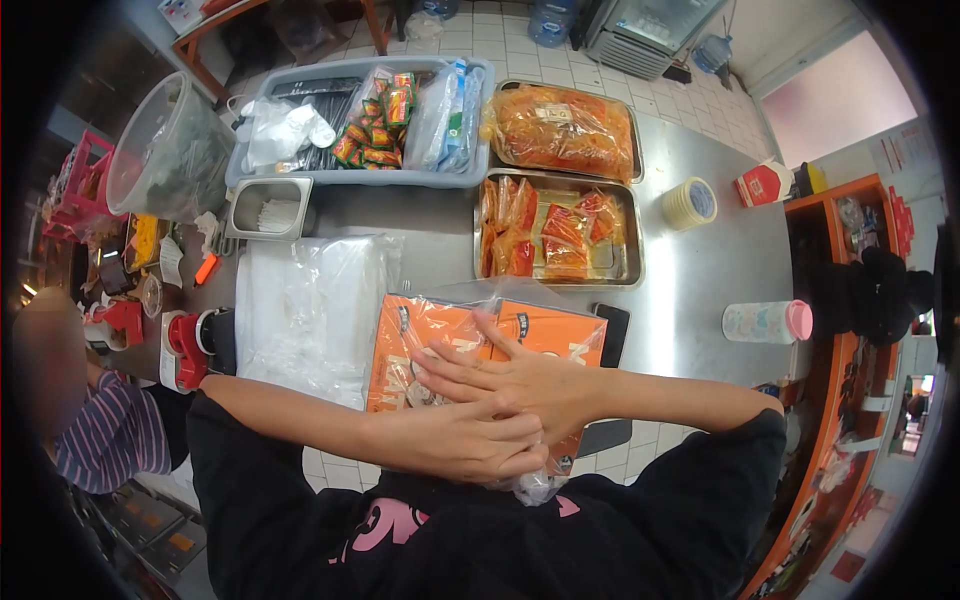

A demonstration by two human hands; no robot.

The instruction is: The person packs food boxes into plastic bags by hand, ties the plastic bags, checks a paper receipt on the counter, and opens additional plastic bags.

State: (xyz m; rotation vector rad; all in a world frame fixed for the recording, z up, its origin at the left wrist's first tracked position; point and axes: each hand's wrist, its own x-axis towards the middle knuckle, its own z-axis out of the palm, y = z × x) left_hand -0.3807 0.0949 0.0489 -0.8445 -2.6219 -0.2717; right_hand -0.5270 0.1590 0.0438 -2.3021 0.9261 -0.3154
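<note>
Two bagged orange pkgs (565, 343) lie under R hand (532, 384) & L hand (465, 438).

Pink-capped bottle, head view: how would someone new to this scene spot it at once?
Start at the shiny grey metal table and follow it to its right-hand edge. There you find a pale, patterned, cylindrical bottle. Its pink cap sets it apart from the squat cream-coloured roll farther back.
</note>
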